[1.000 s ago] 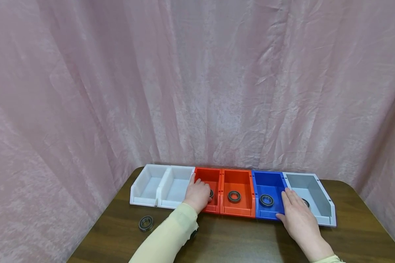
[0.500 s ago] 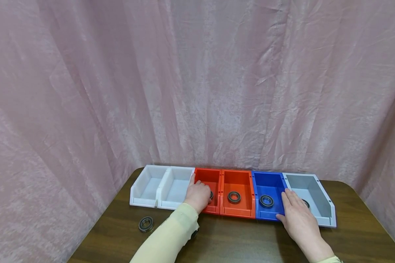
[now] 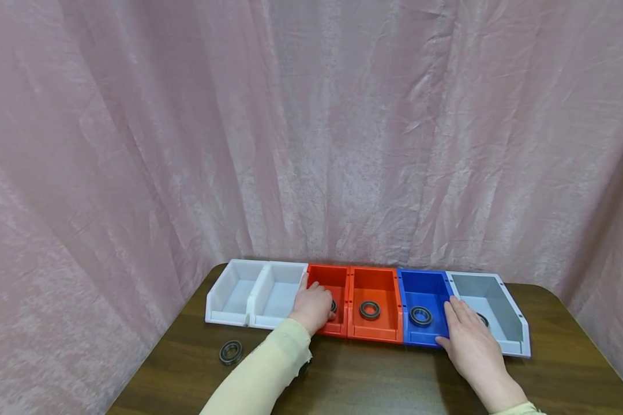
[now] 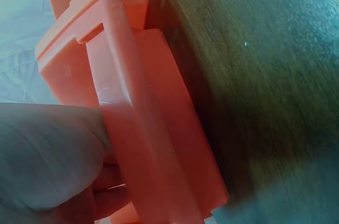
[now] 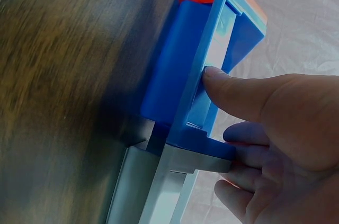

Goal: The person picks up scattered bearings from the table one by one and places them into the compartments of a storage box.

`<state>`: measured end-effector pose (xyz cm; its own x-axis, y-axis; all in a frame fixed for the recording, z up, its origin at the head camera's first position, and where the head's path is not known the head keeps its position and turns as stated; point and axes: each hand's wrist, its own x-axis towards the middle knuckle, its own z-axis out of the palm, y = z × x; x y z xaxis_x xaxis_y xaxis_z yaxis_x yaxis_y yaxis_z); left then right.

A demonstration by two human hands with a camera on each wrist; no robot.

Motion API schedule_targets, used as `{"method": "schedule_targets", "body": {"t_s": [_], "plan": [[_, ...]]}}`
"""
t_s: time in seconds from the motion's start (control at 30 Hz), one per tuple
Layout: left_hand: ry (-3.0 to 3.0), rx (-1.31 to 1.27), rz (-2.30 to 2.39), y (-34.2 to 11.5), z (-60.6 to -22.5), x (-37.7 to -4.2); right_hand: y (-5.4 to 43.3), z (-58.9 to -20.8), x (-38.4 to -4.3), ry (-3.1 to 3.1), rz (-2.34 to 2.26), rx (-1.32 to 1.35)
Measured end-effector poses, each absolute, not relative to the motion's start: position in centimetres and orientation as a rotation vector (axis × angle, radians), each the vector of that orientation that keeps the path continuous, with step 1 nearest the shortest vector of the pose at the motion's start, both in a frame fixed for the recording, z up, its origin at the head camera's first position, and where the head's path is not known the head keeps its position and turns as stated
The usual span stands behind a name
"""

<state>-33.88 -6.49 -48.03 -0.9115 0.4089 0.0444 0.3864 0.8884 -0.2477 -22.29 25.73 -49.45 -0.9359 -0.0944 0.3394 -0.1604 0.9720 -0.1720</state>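
My left hand (image 3: 311,306) reaches into the left red bin (image 3: 333,331), its index finger lying along the wall it shares with a white bin. A bearing (image 3: 333,306) shows partly beside these fingers. In the left wrist view, the thumb base overlaps the bin's front lip (image 4: 130,102) and hides most of the fingers. My right hand (image 3: 472,340) rests on the wall between the blue bin (image 3: 428,288) and the grey bin (image 3: 511,311), fingers extended. Its thumb (image 5: 228,86) touches the blue bin's front edge. One bearing (image 3: 420,316) lies in the blue bin; another (image 3: 481,320) in the grey one is half hidden.
The second red bin (image 3: 372,282) holds a bearing (image 3: 370,310). Two white bins (image 3: 228,317) end the row at left. A loose bearing (image 3: 231,353) lies on the brown wooden table (image 3: 374,380). A pink curtain (image 3: 311,144) hangs close behind the bins.
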Motion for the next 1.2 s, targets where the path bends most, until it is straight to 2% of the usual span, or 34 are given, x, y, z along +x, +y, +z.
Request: {"method": "schedule_targets", "body": {"t_s": [0.47,0.8,1.2], "plan": [[-2.973,-0.643,0.228,-6.8,-47.3,-33.7,25.7,-49.5,-22.2,-2.783,0.281,0.182],[-2.911,-0.653,0.187,-7.2,-45.5,-32.4,25.7,-49.3,-22.3,-2.790,0.295,0.180],[-2.845,-0.684,0.185,-7.4,-45.0,-31.6,25.7,-49.4,-22.2,-2.783,0.303,0.182]]}}
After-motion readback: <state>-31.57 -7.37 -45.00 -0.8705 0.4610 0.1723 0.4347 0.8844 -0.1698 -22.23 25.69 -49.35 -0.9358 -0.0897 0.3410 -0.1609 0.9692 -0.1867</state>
